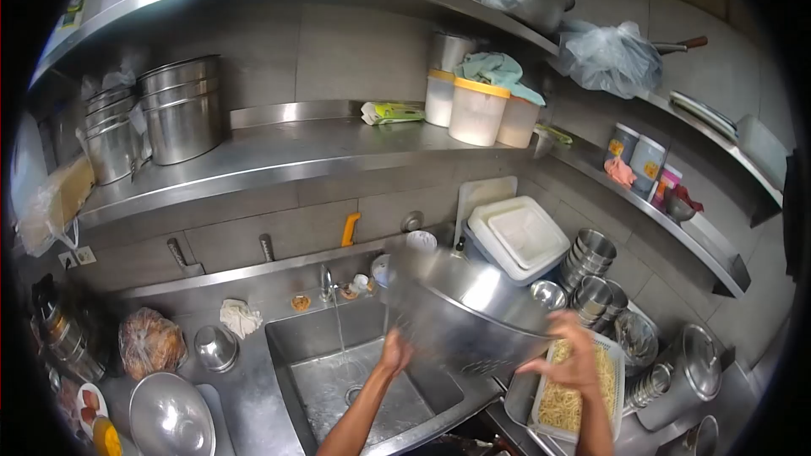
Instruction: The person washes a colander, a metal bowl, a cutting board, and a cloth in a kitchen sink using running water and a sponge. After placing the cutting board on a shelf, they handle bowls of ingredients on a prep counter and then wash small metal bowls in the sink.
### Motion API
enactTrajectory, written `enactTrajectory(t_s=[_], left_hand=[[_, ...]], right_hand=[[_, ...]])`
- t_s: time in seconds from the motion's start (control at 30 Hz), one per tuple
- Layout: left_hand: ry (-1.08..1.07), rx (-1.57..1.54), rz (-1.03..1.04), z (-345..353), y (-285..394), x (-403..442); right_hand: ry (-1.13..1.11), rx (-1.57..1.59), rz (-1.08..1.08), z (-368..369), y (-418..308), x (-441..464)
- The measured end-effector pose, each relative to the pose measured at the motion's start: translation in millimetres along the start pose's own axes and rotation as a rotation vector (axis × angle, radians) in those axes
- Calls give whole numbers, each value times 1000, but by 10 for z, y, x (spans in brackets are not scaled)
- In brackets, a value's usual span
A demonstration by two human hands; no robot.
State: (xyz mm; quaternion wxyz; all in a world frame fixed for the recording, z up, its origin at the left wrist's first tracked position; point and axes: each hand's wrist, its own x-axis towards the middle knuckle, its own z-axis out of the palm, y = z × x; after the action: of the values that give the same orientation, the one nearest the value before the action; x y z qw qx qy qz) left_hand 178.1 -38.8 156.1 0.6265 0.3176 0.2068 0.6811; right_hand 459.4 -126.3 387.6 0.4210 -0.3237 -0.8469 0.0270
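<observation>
Spreading across the lower middle of my feed, the metal sink [317, 376] catches a thin stream of water. Above its right side I have the big steel bowl [460, 291], raised, tilted and motion-blurred. Under my right forearm sits a white basket [621, 363] of pale noodles [559, 397]. My right hand [570, 355] is half open, thumb and fingers spread around the bowl's right edge; my left hand [394, 353] cups its left side, fingers partly hidden. Smallest, the faucet [327, 285] stands behind the basin.
</observation>
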Motion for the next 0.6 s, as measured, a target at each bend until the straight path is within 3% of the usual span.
enactTrajectory(t_s=[0.07,0.13,0.17,0.23,0.27,0.3,0.33,0.4,0.47,0.5,0.57,0.6], left_hand=[[-58,35,15,226,209,226],[-189,581,68,651,679,64],[-200,579,72,547,648,87],[-85,684,-143,121,544,65],[-45,726,-170,-43,540,-10],[-4,768,-199,-199,556,-76],[62,766,-227,-326,634,-155],[146,750,-253,-463,682,-241],[325,694,-162,-573,811,-228],[330,713,-139,-599,891,-196],[457,648,60,-643,872,-344],[527,596,122,-698,828,-434]], right_hand=[[116,-244,-294,-608,-182,429],[268,-549,-516,-1103,-428,864],[481,-706,-526,-1283,-358,1043],[494,-789,-618,-1953,-234,1673],[555,-781,-535,-2155,-291,2044],[756,-1089,-879,-2409,-239,2499],[757,-1109,-829,-2802,-123,2987],[713,-1329,-993,-3295,-274,4151],[836,-1354,-314,-3225,-661,4710],[865,-1339,-307,-3064,-903,4721],[1194,-766,-535,-2677,-1270,4584],[1191,-768,-548,-2577,-1253,4478]])
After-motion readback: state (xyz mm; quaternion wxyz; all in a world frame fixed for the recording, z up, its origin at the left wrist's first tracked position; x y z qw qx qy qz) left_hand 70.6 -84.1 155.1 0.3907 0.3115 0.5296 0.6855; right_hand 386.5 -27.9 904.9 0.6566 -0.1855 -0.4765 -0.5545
